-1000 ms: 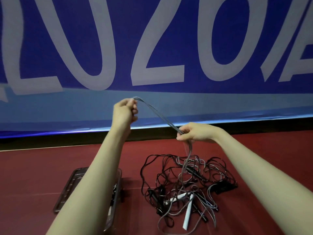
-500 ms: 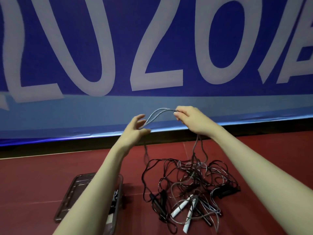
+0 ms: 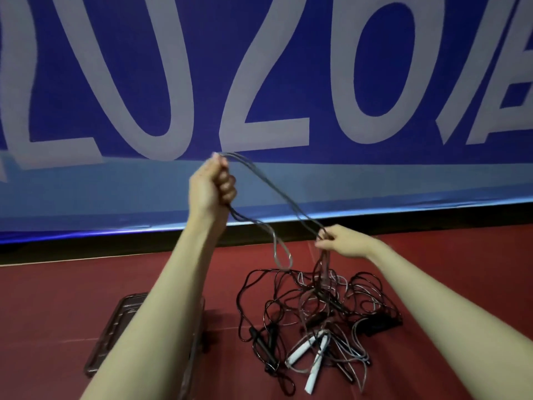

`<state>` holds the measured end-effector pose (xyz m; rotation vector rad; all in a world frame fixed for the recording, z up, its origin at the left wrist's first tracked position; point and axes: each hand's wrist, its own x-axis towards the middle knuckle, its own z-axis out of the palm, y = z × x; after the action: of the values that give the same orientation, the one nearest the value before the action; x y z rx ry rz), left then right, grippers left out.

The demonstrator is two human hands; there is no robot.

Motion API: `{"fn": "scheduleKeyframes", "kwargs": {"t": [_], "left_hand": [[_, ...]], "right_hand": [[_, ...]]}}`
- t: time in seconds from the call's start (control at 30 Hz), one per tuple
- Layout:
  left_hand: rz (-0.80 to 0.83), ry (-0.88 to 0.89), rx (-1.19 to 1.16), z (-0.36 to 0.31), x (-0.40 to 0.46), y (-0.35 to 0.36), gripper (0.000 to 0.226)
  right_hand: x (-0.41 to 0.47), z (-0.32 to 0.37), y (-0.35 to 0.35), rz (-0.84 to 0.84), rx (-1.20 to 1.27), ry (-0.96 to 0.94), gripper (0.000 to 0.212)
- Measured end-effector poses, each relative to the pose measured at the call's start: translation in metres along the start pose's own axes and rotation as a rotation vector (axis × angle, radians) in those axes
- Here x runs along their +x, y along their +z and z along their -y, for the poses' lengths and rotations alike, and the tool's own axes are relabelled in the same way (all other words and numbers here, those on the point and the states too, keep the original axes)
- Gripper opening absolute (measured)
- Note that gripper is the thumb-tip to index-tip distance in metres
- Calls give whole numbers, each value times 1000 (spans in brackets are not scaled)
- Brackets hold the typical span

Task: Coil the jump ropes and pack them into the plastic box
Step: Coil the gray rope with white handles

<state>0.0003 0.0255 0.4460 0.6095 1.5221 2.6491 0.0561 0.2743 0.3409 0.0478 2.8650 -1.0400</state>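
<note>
Seemed mid-coil on the first rope. Clenched the left hand point(image 3: 212, 186) high, fingers wrapped round several strands of a grey jump rope point(image 3: 277, 192), a short loop point(image 3: 281, 255) hanging below the fist. Pinched the same strands lower down in the right hand point(image 3: 337, 241), thumb and fingertips closed on them, the rope running taut and slanted between the two hands. Below the right hand, dropped straight into the tangle point(image 3: 317, 307) of black and grey ropes heaped on the red floor point(image 3: 57, 298), toward its far edge under the blue banner point(image 3: 259, 82). Among the heap, two white handles point(image 3: 305, 347) crossed at the near side and a black handle point(image 3: 261, 343) just to their left. Plastic box point(image 3: 115, 336) on the floor left of the heap, close beside it, largely hidden by the left forearm; contents not clear enough to tell.

Judged best done slowly: slide the right pinch down the rope instead of yanking, since the black cords appeared laced through the grey. Lay each new turn into the left fist at an even length. Likely snag: a handle lifting a neighbouring rope along. Probably worth shaking the line free before each turn.
</note>
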Motion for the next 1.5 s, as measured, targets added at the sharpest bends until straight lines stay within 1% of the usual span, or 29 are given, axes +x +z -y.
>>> {"fn": "scheduleKeyframes", "kwargs": {"t": [0.03, 0.07, 0.13, 0.23, 0.3, 0.37, 0.4, 0.43, 0.5, 0.53, 0.63, 0.67, 0.73, 0.77, 0.83, 0.9, 0.93, 1.0, 1.07, 1.13, 1.2, 1.23, 1.3, 1.33, 1.37, 1.43, 1.5], "left_hand": [[-8, 17, -29, -7, 3, -7, 34], [-11, 30, 4, -9, 5, -15, 34], [-4, 16, 197, -1, 4, -28, 33], [-24, -128, 455, 29, 0, -49, 31], [-57, -235, 517, 45, -5, -64, 27], [-46, -340, 538, 54, -11, -71, 16], [-43, -386, 584, 58, -13, -73, 10], [-57, -413, 647, 62, -14, -73, 15], [-107, -376, 743, 67, -9, -71, 38], [-114, -334, 763, 67, -7, -65, 43], [-42, -200, 728, 53, -3, -36, 44], [-5, -153, 742, 49, -1, -28, 46], [35, -90, 846, 40, 5, -21, 49], [34, -82, 927, 36, 8, -22, 48], [17, -129, 1093, 31, 12, -29, 43], [28, -171, 1179, 28, 10, -28, 36], [45, -160, 1178, 27, 8, -24, 34], [114, -117, 1095, 28, 1, -10, 29], [220, -110, 1055, 30, -6, 7, 34], [331, -142, 1082, 36, -13, 20, 44], [390, -160, 1078, 46, -18, 28, 44], [392, -145, 1057, 51, -19, 31, 37], [321, -78, 948, 54, -20, 33, 20], [264, -42, 877, 53, -17, 33, 20], [216, -12, 812, 51, -15, 33, 24], [172, 41, 715, 43, -11, 33, 29], [147, 90, 661, 35, -10, 33, 29]], "right_hand": [[-4, -11, 2, 42, 41, 48, 18], [-8, -18, 3, 62, 84, 77, 19], [-10, -23, 0, 17, 107, 87, 21], [-5, -14, -11, -116, 96, 73, 21], [-3, 0, -21, -205, 121, 35, 21], [-4, 17, -32, -296, 71, 2, 22], [-4, 26, -38, -326, 31, -21, 22], [-4, 34, -41, -338, -6, -40, 21], [-5, 49, -43, -346, -90, -81, 22], [-5, 54, -41, -350, -141, -93, 25], [-7, 67, -37, -368, -283, -85, 28], [-8, 71, -36, -379, -314, -86, 28], [-9, 76, -36, -426, -354, -76, 27], [-10, 77, -37, -473, -370, -62, 27], [-14, 77, -42, -587, -414, -9, 26], [-17, 72, -49, -663, -464, 38, 27], [-17, 69, -51, -674, -475, 40, 27], [-16, 65, -52, -668, -441, 6, 26], [-15, 66, -50, -647, -388, -62, 24], [-14, 72, -48, -632, -340, -163, 21], [-13, 79, -47, -625, -276, -259, 18], [-12, 81, -47, -626, -242, -298, 17], [-12, 85, -48, -641, -205, -349, 15], [-12, 85, -48, -645, -187, -359, 14], [-12, 83, -46, -627, -158, -359, 14], [-12, 79, -41, -497, -45, -340, 14], [-9, 72, -31, -278, 120, -300, 14]]}}
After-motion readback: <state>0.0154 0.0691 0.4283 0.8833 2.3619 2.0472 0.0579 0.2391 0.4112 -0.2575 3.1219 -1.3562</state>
